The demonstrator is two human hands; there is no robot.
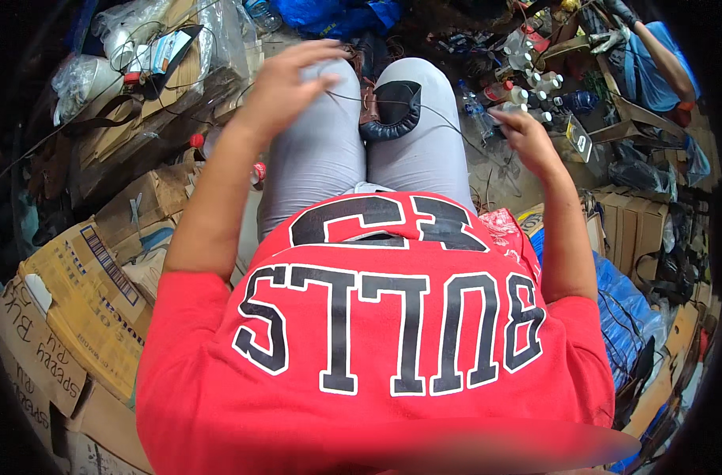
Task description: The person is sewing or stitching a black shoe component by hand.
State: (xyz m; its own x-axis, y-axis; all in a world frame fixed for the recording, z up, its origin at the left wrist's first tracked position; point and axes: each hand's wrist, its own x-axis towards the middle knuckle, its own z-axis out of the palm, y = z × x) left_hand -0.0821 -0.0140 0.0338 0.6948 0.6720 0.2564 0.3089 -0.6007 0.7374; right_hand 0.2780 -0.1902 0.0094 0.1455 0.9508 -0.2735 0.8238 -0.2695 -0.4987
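Observation:
A dark shoe (396, 119) with a black padded collar and brown leather is held between my knees, in grey trousers (317, 150). A thin dark thread (448, 120) crosses it, running from near my left thumb toward the lower right. My left hand (293, 89) is raised over the left knee, its fingers stretched and apart, slightly blurred. Out beyond the right knee, my right hand (528, 141) has its fingers curled and pressed together. Whatever lies in that pinch is too small to make out.
Several small bottles (527, 91) stand to the far right, near a clear square container (570, 136). Cardboard boxes (92, 289) crowd the left side, with plastic bags (88, 83) beyond. Blue plastic sheeting (626, 317) lies at my right. Another person's arm (665, 63) shows at the upper right.

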